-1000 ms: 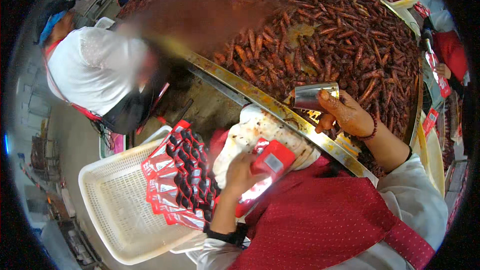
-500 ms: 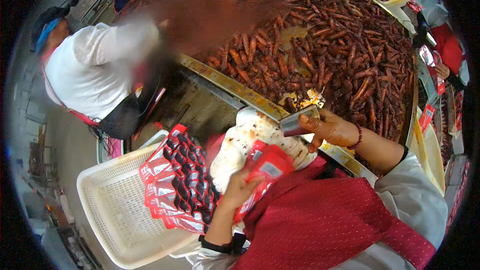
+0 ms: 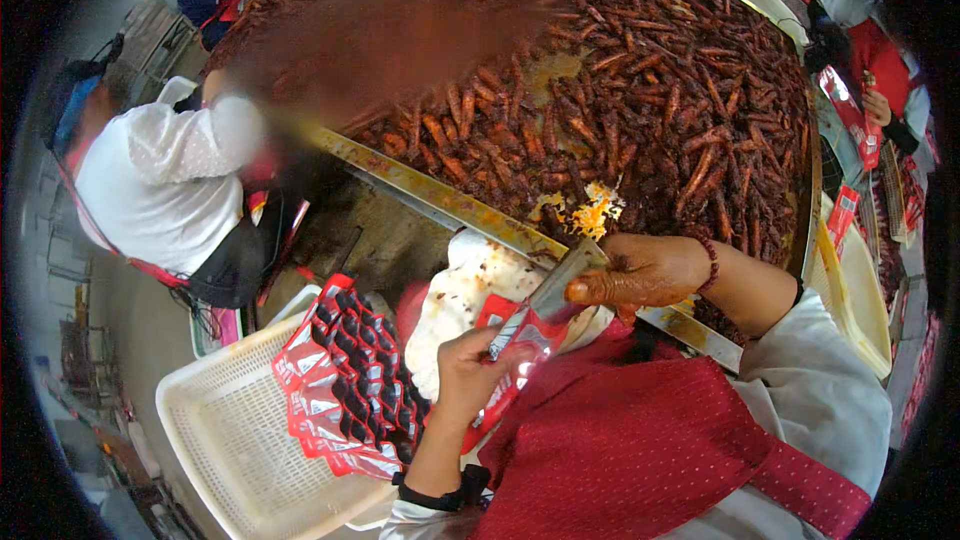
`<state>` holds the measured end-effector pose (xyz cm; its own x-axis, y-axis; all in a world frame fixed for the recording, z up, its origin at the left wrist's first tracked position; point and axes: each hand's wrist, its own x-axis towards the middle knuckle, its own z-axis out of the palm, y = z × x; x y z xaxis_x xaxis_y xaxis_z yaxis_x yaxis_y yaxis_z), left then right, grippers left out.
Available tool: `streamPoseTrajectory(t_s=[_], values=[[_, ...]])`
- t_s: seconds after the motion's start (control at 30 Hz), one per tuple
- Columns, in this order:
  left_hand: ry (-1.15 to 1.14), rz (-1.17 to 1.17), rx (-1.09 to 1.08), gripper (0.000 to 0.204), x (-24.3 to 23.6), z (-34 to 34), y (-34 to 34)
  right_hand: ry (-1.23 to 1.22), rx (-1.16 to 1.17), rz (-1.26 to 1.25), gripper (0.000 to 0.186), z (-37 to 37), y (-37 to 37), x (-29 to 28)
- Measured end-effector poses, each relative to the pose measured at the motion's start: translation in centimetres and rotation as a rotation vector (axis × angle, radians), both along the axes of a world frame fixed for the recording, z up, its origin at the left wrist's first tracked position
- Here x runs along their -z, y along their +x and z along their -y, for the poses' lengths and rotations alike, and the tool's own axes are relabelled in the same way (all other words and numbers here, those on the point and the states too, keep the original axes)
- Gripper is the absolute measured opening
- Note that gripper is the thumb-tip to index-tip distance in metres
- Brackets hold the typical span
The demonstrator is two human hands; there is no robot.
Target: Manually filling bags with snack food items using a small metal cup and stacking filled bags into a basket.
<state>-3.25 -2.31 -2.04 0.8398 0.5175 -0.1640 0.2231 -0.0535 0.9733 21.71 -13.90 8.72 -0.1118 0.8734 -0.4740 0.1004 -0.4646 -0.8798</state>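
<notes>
The left grip [image 3: 468, 368] is pinching a red bag [image 3: 522, 365], and the right grip [image 3: 645, 275] is clasping a metal cup [image 3: 565, 285] with its thumb pressing on the near side. The bag is lying against the left grip, below and to the left of the right one. The cup is slanting down from the right grip, its lower end meeting the bag's upper part; whether it is sitting inside the mouth, I cannot tell. A white cloth [image 3: 455, 290] is lying just beyond the left grip, and more bags [image 3: 345, 380] are standing in a basket [image 3: 215, 420] to its left. Beyond the right grip, brown sauced food [image 3: 720, 120] is filling a wide tray [image 3: 430, 190]. The 2 grips seem to be fitting cup to bag; working well here probably means spreading the mouth wide, lining up both openings, and not snagging or smearing either lip.
</notes>
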Motion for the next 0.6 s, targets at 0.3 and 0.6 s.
streamPoseTrajectory(t_s=[0.3, 0.6], values=[[-0.001, 0.051, 0.009, 0.031, -1.3, 1.2, 2.4, 0.363, -0.446, 0.608, 0.043, -1.5, -1.3, 1.4], [-0.467, 0.092, -0.187, 0.033, -2.2, -1.0, -0.6, 0.338, 0.176, 0.695, 0.022, -8.8, 5.4, 11.3]])
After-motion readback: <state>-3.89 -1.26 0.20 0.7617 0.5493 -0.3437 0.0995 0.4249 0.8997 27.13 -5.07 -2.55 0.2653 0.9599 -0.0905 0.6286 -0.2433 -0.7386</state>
